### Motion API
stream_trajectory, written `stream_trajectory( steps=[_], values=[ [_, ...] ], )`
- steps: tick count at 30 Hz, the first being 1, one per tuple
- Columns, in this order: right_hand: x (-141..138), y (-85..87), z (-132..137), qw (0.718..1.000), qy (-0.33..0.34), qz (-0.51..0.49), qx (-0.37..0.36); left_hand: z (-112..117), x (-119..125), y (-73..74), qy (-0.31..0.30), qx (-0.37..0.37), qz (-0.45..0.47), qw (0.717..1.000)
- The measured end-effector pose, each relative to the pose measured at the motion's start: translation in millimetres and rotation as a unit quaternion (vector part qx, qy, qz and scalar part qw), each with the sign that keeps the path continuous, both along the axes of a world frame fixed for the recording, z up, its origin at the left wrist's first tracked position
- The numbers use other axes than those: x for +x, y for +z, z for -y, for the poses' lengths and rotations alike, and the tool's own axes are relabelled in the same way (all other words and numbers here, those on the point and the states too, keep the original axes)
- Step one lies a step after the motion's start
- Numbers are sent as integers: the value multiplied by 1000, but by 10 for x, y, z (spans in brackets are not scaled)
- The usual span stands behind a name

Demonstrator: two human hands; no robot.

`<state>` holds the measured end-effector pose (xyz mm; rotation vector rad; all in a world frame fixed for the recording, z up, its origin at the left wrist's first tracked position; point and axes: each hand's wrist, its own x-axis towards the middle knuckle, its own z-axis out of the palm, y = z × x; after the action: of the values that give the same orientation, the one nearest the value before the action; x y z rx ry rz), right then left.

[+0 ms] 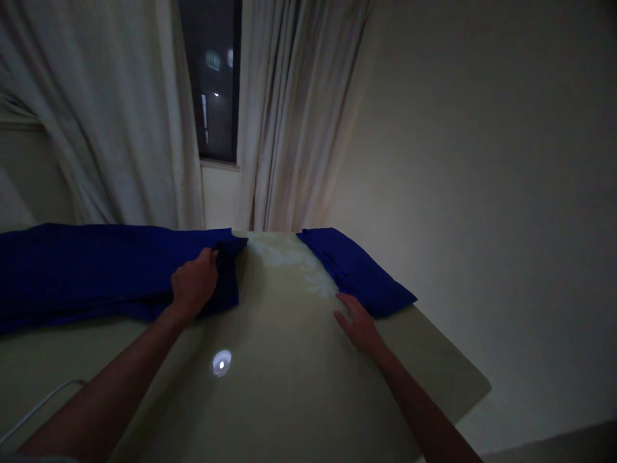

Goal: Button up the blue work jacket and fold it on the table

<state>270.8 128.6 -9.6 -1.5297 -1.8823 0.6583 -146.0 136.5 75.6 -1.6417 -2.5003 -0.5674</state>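
A long dark blue cloth (pixel 110 267), probably a garment, stretches across the left half of the table. My left hand (pixel 195 280) is closed on its right end, where a corner of the fabric is lifted and bunched near the fingers. On the right, a smaller folded blue cloth (pixel 359 270) lies near the table's far right edge, its layers showing along the left side. My right hand (pixel 359 325) is at its near left edge, thumb and fingers apart, the fingertips beside or touching the fold.
The pale glossy table (pixel 279 386) has a faint floral pattern and a bright lamp reflection. A white cable (pixel 38 408) lies at the lower left. Beyond the table hang light curtains (pixel 299 116) around a dark window (pixel 214 83). A plain wall (pixel 482 193) bounds the right side.
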Motion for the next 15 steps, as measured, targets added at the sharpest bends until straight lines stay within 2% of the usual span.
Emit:
stream_trajectory(
  steps=[1, 2, 4, 5, 6, 7, 8, 9, 12, 15],
  values=[
    [-164, -4, 65, 993, 24, -99, -62, 112, 166, 82, -8, 20, -1, 1000],
    [-328, 14, 99, 970, 44, -194, -138, 250, 358, 139, -38, 29, 3, 999],
    [-610, 106, 78, 896, 60, -345, -274, 573, 745, 159, -171, -1, 47, 984],
    [-712, 167, 31, 862, 52, -394, -313, 733, 898, 121, -255, -25, 86, 963],
    [-784, 227, -29, 841, 35, -426, -332, 877, 997, 57, -329, -41, 129, 934],
    [-829, 276, -91, 831, 13, -440, -339, 992, 1034, -26, -382, -55, 170, 907],
    [-852, 310, -145, 831, -5, -439, -342, 1073, 1004, -119, -409, -59, 203, 888],
    [-862, 325, -184, 835, -15, -428, -345, 1116, 912, -215, -409, -56, 225, 882],
    [-892, 259, -190, 863, 13, -371, -343, 1084, 405, -454, -335, -5, 207, 919],
    [-994, 112, -130, 913, 34, -300, -275, 996, -141, -566, -279, 53, 127, 950]
  ],
)
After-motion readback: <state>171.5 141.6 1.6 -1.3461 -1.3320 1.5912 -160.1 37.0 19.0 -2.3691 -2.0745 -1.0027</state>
